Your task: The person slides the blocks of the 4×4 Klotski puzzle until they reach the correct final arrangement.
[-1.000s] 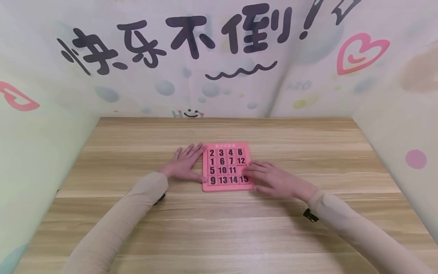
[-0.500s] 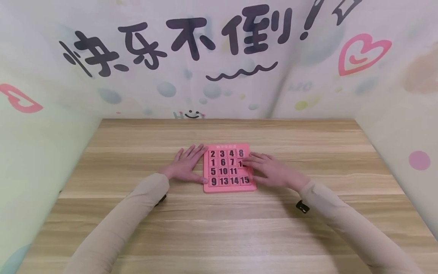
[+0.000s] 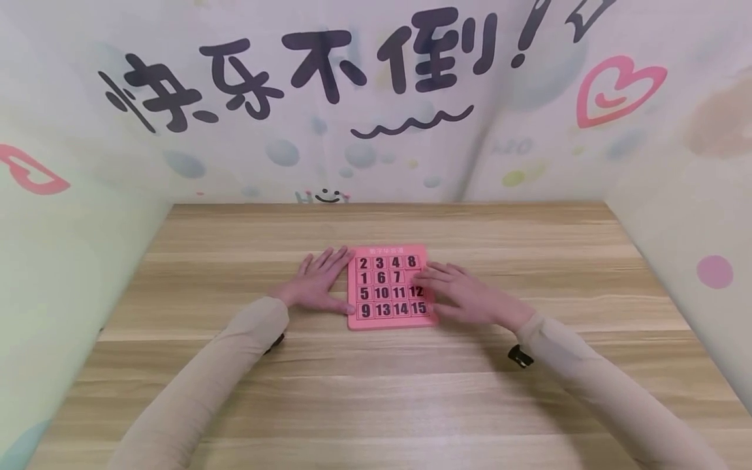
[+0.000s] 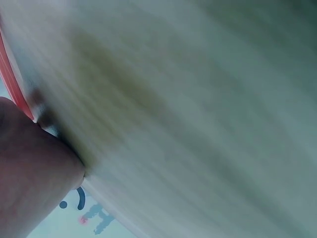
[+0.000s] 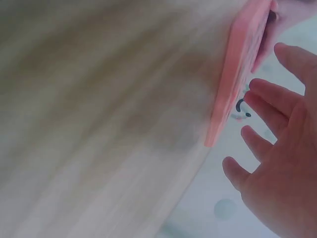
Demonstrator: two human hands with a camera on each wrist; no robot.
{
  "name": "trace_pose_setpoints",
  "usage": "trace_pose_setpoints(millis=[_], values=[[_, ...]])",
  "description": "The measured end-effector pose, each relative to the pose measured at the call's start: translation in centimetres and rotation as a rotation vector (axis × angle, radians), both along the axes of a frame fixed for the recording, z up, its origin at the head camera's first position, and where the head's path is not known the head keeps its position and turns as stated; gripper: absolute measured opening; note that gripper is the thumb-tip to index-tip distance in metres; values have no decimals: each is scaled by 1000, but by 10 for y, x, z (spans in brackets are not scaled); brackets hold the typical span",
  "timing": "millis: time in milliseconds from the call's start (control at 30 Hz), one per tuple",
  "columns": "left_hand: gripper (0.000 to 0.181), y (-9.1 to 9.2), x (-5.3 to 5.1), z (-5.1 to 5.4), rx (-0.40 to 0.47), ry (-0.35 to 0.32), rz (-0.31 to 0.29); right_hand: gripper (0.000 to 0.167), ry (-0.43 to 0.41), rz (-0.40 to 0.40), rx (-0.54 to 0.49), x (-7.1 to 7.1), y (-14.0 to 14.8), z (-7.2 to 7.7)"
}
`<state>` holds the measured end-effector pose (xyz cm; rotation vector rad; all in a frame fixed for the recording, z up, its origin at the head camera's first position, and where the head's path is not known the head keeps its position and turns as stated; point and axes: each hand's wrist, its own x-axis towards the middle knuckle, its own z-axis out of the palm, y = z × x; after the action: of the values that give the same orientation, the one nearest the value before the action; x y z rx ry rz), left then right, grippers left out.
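Observation:
A pink number sliding puzzle lies flat on the table, its black-numbered tiles in rows. My left hand rests at its left edge with fingers spread and the thumb touching the lower left side. Over the right side reaches my right hand, fingers extended, fingertips at the 12 tile in the third row. Above that tile, right of the 7, is a gap partly covered by the fingers. In the right wrist view the right fingers stand beside the puzzle's pink edge.
The wooden table extends around the puzzle on all sides. A printed white wall covering stands behind it, with side panels at left and right. Black straps show at both wrists.
The 12 tile has slid down from the second row into the third-row gap, leaving the second-row space vacant. My right hand went up to that tile. My left hand stayed in place.

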<state>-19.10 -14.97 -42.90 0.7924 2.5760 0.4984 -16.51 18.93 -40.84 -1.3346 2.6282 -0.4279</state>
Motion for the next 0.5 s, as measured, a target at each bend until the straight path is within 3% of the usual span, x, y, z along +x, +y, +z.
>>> trace_pose_setpoints(millis=[267,500], values=[[115,3,0,0,-19,-4,1,54,-30,-46,-2,-25,-8,-2],[115,2,0,1,-18,1,3,54,-40,-80,20,-37,-13,-3]])
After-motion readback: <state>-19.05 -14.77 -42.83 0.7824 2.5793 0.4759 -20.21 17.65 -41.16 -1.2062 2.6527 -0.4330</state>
